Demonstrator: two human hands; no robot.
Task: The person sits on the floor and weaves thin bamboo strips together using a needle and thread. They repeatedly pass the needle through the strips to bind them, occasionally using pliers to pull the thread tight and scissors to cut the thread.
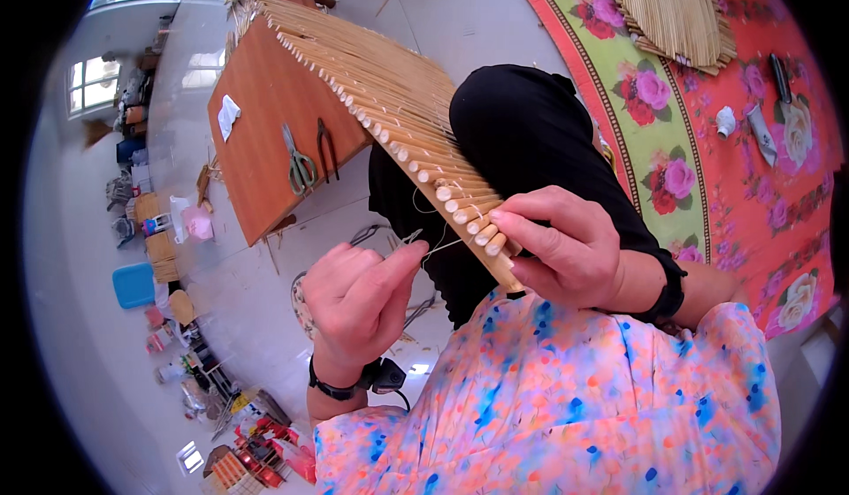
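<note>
A long mat of straw-coloured sticks [380, 62], bound side by side with thin thread, slopes from a wooden board down across my dark-trousered legs. The pale round cut ends of the sticks line its near left edge. My right hand [566, 243] pinches the last sticks at the mat's near end between thumb and fingers. Left of it, my left hand [364, 296] is closed in a pinch on a light thread [447, 247] that runs taut to the stick ends. A loose loop of thread hangs near the edge. Whether a needle sits in the left fingers is hidden.
Scissors [301, 161], dark-handled pliers [328, 150] and a white scrap [228, 117] lie on the brown board [256, 155]. At right, a floral cloth [654, 133] bears another stick piece [674, 13] and a tube [761, 135]. Household clutter and a blue container [133, 285] line the left wall.
</note>
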